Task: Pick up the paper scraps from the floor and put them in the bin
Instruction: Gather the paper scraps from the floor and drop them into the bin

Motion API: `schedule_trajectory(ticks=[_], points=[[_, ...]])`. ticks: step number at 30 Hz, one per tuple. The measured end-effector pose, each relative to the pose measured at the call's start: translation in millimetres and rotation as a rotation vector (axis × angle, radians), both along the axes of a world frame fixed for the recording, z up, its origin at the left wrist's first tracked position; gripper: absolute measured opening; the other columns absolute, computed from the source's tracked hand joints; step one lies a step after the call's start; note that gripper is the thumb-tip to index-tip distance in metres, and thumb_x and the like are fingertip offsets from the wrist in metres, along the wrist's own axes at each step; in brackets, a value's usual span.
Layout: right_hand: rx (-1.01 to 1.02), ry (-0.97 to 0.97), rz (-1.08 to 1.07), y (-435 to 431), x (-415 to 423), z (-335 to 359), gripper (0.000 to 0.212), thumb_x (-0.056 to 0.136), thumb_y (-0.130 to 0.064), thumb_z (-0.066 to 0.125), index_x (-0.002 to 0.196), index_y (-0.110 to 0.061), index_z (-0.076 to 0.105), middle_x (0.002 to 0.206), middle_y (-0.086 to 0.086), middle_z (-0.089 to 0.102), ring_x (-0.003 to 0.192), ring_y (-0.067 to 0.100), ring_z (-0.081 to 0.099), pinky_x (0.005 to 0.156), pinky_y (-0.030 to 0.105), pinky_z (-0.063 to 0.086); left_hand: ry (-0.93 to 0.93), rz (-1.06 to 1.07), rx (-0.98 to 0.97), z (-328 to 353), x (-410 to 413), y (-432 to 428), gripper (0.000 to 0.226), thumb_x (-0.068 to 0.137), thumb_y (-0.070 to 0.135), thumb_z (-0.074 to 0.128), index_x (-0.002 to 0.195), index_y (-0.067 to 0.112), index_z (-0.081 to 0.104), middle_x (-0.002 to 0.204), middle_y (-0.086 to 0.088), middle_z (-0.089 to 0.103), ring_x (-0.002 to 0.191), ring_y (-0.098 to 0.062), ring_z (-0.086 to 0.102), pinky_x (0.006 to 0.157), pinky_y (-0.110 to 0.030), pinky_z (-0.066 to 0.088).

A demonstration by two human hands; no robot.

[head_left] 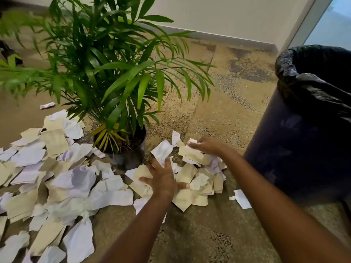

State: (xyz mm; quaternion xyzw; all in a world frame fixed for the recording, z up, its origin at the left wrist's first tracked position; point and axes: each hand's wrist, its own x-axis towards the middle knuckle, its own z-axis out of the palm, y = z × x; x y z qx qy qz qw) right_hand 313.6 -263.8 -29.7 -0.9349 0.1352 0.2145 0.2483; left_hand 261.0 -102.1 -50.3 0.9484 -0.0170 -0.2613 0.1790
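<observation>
Landmark = potted plant, black pot on the carpet.

Nearest the camera, below and L of the pot: wide spread of paper scraps, white + tan, torn and crumpled, overlapping each other, flat on carpet. Bare carpet strip just R of that spread, both forearms crossing over it.

Left hand, R of the pot and a bit nearer than it: fingers splayed wide, palm down, pressing on top of tan scraps. Not closed round anything; thumb stretched out to the side over paper.

Second, smaller scrap pile under and between both hands, R of pot, touching the pot's base area on its L edge. One loose white scrap further R of the pile, apart from it, near the foot of the bin.

Right hand, R of pot at about pot-rim level: fingers curled in, pinching a white scrap at the fingertips; blurred, so how tight, can't tell exactly.

Bin, well R of plant: tall, dark, black liner bag folded over the rim. Inside not visible.

Beyond/L of plant: one small white scrap alone on carpet. Behind plant: pale wall w/ baseboard.
</observation>
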Motion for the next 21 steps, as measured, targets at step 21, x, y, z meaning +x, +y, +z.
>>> schedule_trajectory(ticks=[21], points=[[0.126, -0.321, -0.197, 22, -95, 27, 0.011, 0.088, -0.009, 0.055, 0.097, -0.006, 0.062, 0.093, 0.009, 0.057, 0.090, 0.021, 0.053, 0.066, 0.023, 0.033, -0.381, 0.012, -0.242, 27, -37, 13, 0.045, 0.094, 0.004, 0.051, 0.135, 0.022, 0.048, 0.132, -0.008, 0.052, 0.118, -0.025, 0.056, 0.089, -0.030, 0.047]])
